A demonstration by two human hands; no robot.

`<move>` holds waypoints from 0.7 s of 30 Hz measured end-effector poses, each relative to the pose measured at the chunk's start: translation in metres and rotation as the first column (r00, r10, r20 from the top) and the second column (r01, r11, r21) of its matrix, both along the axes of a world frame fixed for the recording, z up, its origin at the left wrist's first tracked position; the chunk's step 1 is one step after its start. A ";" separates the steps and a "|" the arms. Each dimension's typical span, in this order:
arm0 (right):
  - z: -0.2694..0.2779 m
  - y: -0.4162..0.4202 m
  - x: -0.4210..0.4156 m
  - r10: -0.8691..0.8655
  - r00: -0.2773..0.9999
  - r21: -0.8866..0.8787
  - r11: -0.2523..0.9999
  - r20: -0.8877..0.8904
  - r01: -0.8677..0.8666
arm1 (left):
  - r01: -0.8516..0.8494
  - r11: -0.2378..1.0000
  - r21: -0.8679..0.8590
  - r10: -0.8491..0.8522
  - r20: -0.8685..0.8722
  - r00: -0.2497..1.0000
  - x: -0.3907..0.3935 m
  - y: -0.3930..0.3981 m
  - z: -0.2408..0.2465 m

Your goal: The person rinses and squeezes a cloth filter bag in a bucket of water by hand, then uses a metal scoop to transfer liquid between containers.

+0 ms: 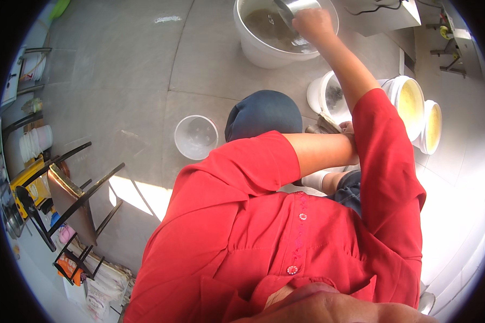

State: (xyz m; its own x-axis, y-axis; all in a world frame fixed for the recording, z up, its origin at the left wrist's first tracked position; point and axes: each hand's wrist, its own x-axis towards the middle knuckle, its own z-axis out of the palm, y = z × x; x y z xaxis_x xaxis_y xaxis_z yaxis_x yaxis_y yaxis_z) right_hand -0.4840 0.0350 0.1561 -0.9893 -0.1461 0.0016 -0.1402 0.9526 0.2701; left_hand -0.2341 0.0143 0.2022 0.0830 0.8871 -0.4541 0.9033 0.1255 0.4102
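Observation:
My right hand (313, 25) reaches over a large white tub (262, 58) and grips a shiny grey metal vessel (284, 11), which looks like a bowl or scoop. It is tilted over murky brownish liquid (264, 28) in the tub. Below my right arm, my left hand (347, 126) is mostly hidden by the forearms. It lies beside a crumpled off-white item (326, 124), perhaps cloth, at the rim of a smaller white bucket (316, 93) with dark grey matter inside. Whether the left fingers hold that item is not visible.
A translucent bucket (196, 137) stands on the grey tiled floor (125, 89) by my knee (264, 115). Two white buckets with yellowish tops, one nearer (410, 107) and one behind (432, 127), stand to the right. A dark-legged chair (74, 198) is at left.

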 end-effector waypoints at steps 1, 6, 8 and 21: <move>-0.009 -0.002 -0.003 0.024 1.000 -0.008 1.000 -0.005 -0.025 | 0.008 1.000 -0.001 -0.008 0.002 1.000 0.000 0.001 0.002; -0.021 -0.018 -0.006 -0.208 0.978 -0.395 0.897 0.015 0.197 | 0.024 1.000 0.001 -0.024 0.004 1.000 -0.001 0.003 0.009; -0.014 -0.012 -0.009 -0.394 0.837 -0.642 0.539 0.379 0.545 | 0.018 1.000 0.005 -0.018 0.011 1.000 -0.004 0.000 0.009; 0.056 0.065 0.091 -0.427 0.824 -0.921 -0.063 0.373 0.384 | 0.061 0.986 -0.156 -0.063 -0.009 0.998 -0.007 -0.003 0.025</move>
State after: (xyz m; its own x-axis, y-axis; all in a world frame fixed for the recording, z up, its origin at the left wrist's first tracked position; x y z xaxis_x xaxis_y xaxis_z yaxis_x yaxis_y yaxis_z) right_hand -0.3932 0.0999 0.2118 -0.8703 0.4332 -0.2344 0.3634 0.2434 -0.8993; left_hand -0.2413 0.0110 0.2275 0.1284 0.7989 -0.5876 0.9168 0.1303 0.3775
